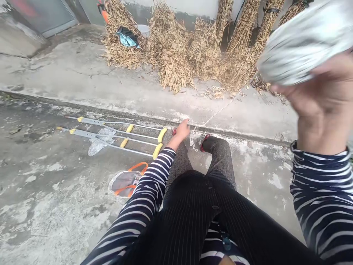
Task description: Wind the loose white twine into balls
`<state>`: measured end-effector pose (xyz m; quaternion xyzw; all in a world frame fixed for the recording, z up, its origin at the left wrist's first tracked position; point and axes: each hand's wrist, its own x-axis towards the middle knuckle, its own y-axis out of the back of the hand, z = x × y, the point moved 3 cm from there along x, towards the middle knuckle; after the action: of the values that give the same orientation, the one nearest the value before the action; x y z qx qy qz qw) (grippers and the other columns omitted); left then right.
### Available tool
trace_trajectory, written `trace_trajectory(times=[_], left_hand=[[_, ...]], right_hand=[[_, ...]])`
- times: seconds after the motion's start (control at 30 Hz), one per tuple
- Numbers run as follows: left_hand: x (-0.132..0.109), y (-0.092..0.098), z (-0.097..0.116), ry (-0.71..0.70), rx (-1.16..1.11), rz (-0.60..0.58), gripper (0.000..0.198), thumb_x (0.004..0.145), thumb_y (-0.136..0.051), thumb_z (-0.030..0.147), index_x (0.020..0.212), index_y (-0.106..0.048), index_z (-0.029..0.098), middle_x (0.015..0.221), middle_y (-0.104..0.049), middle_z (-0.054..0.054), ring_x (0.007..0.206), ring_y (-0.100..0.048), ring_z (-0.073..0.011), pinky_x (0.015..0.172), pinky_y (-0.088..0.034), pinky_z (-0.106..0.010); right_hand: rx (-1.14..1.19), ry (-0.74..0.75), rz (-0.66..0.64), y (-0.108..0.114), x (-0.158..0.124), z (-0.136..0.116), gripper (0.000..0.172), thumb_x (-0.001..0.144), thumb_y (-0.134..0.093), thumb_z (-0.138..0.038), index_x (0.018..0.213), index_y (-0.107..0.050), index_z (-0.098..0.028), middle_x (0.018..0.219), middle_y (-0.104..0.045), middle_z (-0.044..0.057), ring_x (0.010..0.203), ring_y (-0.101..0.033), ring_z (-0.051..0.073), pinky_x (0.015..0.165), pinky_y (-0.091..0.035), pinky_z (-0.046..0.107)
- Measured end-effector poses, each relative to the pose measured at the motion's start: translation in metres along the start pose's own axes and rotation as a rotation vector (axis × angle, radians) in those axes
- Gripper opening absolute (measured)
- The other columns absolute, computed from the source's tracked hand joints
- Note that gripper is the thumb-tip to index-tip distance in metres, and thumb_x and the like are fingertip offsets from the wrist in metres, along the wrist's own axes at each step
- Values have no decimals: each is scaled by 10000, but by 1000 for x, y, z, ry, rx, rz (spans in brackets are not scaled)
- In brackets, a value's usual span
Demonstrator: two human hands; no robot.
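Blurred and close, white twine ball (306,44) rests in the right hand (325,92), which curls around its underside. Its strand (220,111) slants down beside the left hand (182,131); whether those fingers pinch it, I cannot tell. 2 crutches (124,142) lie left of that hand, dried plant bundles (176,55) beyond.

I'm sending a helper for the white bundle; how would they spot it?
From the dried stalks along the wall, look right to the raised right hand. It holds the white bundle, a thin strand running down from it. Unlike the brownish stalks, it's pale and rounded.
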<state>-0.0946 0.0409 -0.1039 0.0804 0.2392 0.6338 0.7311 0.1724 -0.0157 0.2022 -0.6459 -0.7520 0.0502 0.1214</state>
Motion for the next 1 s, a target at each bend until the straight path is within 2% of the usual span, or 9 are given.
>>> trace_trajectory(times=[0.03,0.1,0.2,0.27,0.33,0.43,0.57,0.87,1.0], left_hand=[[0,-3,16,-49,-103,33,452,941,-603,256,1386,-595,180,1403,-608,-175,1194,-629,-278,952,-553,-396],[-3,-10,51,-210,-350,33,516,960,-575,242,1473,-512,237,1456,-574,-129,1216,-628,-253,919,-581,-363],[-14,-19,98,-408,-566,-22,480,948,-623,287,1420,-556,233,1339,-654,-92,1216,-629,-233,931,-578,-353],[-20,-21,114,-444,-620,-17,402,930,-650,319,1310,-634,187,1208,-711,-79,1173,-650,-221,930,-572,-347],[-23,-23,116,-420,-639,-23,317,907,-676,333,1161,-695,145,1058,-746,-66,1076,-684,-207,889,-579,-325],[-25,-29,104,-352,-648,-114,230,883,-697,327,962,-724,112,838,-737,-44,842,-701,-160,766,-575,-273],[-33,-42,77,-235,-692,-244,175,879,-682,259,917,-711,91,745,-703,-30,644,-647,-101,614,-525,-220],[-55,-54,11,-83,-655,-522,212,830,-697,277,880,-692,71,770,-704,-71,653,-667,-114,634,-548,-235],[-52,-48,-27,-13,-510,-557,167,844,-646,243,844,-707,88,801,-727,-87,680,-688,-131,665,-562,-249]], right_hand=[[-21,74,-30,-16,2,12,688,519,-815,-100,1127,-599,-337,1157,-700,-1,989,-698,231,599,-667,262],[-61,-71,-80,-36,7,48,636,468,-762,0,1025,-582,-250,1098,-683,14,872,-701,222,485,-650,272],[-35,-243,-166,-41,15,96,649,518,-740,-21,1106,-588,-251,1124,-671,34,1002,-707,288,568,-684,348],[-24,-267,-202,-36,19,113,638,556,-723,-30,1137,-595,-262,1127,-669,28,1043,-705,298,614,-691,373],[-16,-268,-202,-29,21,118,628,566,-713,-35,1140,-602,-264,1084,-672,18,986,-717,280,598,-685,369],[-3,-258,-182,-20,22,114,624,563,-713,-35,1135,-608,-262,1036,-680,14,897,-724,254,564,-678,361],[0,-216,-137,-6,25,105,649,554,-719,-32,1142,-601,-278,1036,-683,6,862,-725,235,534,-671,333],[-156,-46,118,23,37,107,574,528,-752,-36,1019,-589,-287,1052,-673,5,787,-699,214,459,-619,312],[-136,-21,87,22,36,103,571,533,-729,-87,1039,-579,-306,1052,-680,-1,805,-696,225,507,-629,352]])
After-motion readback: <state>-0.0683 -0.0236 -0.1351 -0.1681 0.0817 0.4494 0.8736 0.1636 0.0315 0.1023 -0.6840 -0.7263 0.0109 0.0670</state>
